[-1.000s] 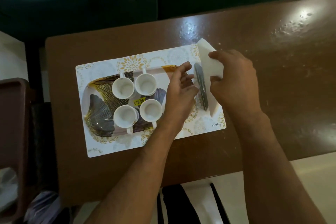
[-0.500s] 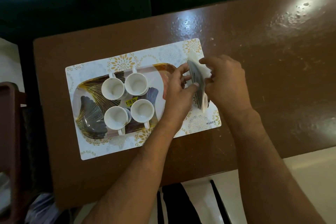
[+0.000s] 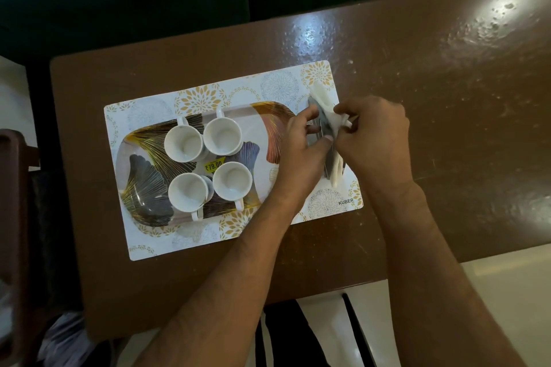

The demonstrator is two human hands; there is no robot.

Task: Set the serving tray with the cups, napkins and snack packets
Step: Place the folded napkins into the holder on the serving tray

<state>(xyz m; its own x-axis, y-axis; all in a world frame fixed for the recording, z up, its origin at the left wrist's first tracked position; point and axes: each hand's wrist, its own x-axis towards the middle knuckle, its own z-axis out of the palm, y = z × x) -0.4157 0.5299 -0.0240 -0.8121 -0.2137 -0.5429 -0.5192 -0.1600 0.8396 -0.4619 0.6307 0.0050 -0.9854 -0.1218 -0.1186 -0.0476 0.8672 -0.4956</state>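
Note:
A leaf-patterned serving tray [image 3: 140, 188] lies on a white and gold placemat [image 3: 202, 98]. Several white cups [image 3: 183, 142] stand upright in a cluster on its left half. At the tray's right end my left hand [image 3: 301, 155] pinches a thin grey holder [image 3: 325, 131] that stands on edge. My right hand [image 3: 375, 140] grips a white napkin [image 3: 320, 92] pressed against the holder's right side. The napkin's top corner pokes out above my fingers, and its lower end shows below them. No snack packets are in view.
The brown table [image 3: 447, 98] stretches to the right of the placemat. A yellow price sticker [image 3: 213, 165] sits between the cups. A dark wooden chair [image 3: 15, 217] stands at the left edge, and the table's near edge runs just below my forearms.
The napkin, first held wide and flat beside the holder, is now folded narrow against it. Both hands have closed in tighter around the holder.

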